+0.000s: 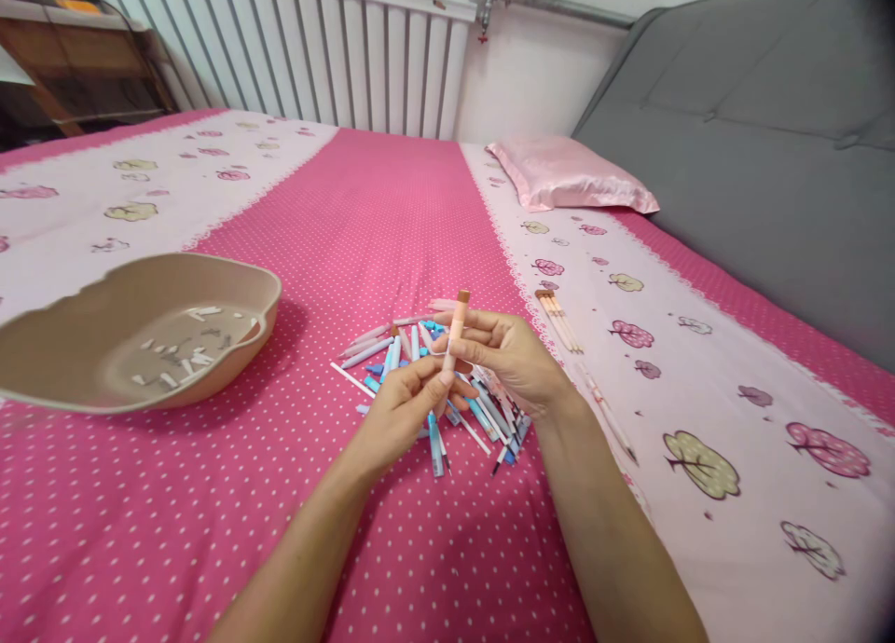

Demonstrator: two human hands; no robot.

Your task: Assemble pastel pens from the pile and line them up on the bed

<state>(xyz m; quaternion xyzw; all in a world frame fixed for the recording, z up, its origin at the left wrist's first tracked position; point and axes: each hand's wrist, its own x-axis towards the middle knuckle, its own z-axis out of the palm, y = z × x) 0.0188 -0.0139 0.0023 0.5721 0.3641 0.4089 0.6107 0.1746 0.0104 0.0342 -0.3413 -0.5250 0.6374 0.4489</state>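
Note:
Both my hands are closed on one peach pen (pixel 457 322) with a brown end, held upright over a heap of pens. My left hand (pixel 409 401) pinches its lower part. The fingers of my right hand (pixel 510 354) wrap round its upper part from the right. Below them, the heap of blue, white and pink pens and pen parts (pixel 489 408) lies on the pink dotted bedspread (pixel 392 224). Several peach pens with brown ends (pixel 557 321) lie side by side to the right, and near them is a clear pen with a dark tip (pixel 608 414).
A beige basin (pixel 76 363) holding small white and grey pieces stands at the left. A pink pillow (pixel 570 172) lies at the back right against a grey headboard (pixel 741 112). Behind the bed are a white radiator (pixel 314 56) and a pipe.

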